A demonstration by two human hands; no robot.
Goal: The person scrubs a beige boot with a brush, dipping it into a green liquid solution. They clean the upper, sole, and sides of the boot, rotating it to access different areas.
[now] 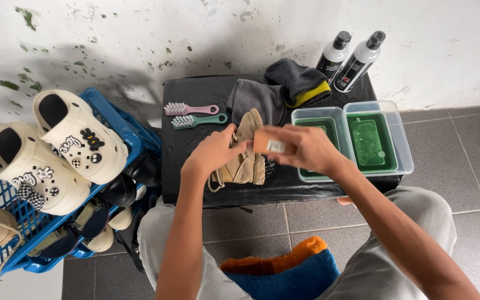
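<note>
A tan suede shoe (246,158) lies on its side on the black-covered table (190,161). My left hand (213,151) grips it at the left side, near the laces. My right hand (301,147) holds a small tan block (268,143) with a white label, pressed close to the shoe's upper part. A pink brush (190,109) and a green brush (198,120) lie side by side behind the shoe.
Two clear tubs with green insides (401,150) stand at the right, grey cloths (284,89) and two bottles (351,58) behind them. A blue basket (123,125) at left carries cream clogs (56,144) and dark shoes. An orange and blue towel (290,272) rests on my lap.
</note>
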